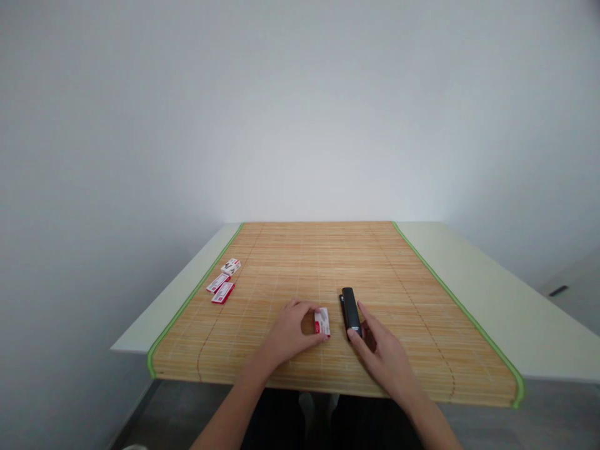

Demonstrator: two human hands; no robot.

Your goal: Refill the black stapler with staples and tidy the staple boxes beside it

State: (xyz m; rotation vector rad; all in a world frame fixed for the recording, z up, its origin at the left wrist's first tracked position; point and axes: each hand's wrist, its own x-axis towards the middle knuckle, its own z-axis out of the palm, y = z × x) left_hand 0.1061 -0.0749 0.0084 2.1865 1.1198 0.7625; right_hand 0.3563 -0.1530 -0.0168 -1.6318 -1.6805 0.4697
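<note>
A small red-and-white box (322,322), the size of a staple box, lies on the bamboo mat (300,250) near its front edge. My left hand (289,331) grips it between index finger at the far end and thumb at the near end. Just right of the box is a black stapler (350,306), lying lengthwise away from me. Its near end sits between the thumb and fingers of my right hand (383,355). Part of the right-hand fingers is hidden behind the thumb and stapler.
At the mat's left side lie a white box with dark and red print (231,267) and two flat red-and-white boxes, one (218,283) behind the other (223,293). Green trim edges the mat on a white table (473,269). A pale wall (328,112) rises behind.
</note>
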